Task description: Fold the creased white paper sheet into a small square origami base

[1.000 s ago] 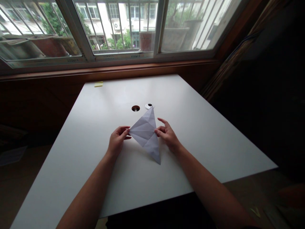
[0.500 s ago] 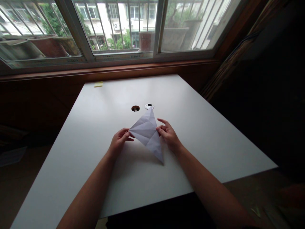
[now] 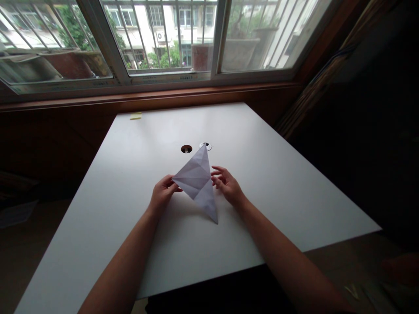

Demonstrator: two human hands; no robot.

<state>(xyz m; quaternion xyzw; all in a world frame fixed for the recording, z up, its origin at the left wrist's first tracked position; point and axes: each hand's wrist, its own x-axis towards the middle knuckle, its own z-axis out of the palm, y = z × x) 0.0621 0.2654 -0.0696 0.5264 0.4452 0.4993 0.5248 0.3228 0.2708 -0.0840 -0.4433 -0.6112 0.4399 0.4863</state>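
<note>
A folded sheet of white paper (image 3: 196,176), triangular with crease lines across it, is held above the table in the head view. One point of it faces left, one reaches up toward the table holes, and one hangs toward me. My left hand (image 3: 163,192) pinches the left corner between thumb and fingers. At the paper's right edge is my right hand (image 3: 228,184), fingers parted and fingertips right beside the edge. Whether a fingertip still touches the paper is hard to make out.
The white table (image 3: 278,196) has a round dark hole (image 3: 186,149) and a white-ringed hole (image 3: 209,147) beyond the paper. A yellow sticky note (image 3: 135,116) lies by the far left edge. A barred window (image 3: 170,39) stands behind the table.
The paper has shifted slightly left with my left hand. My right hand has loosened its pinch on the right edge, and its fingers have spread.
</note>
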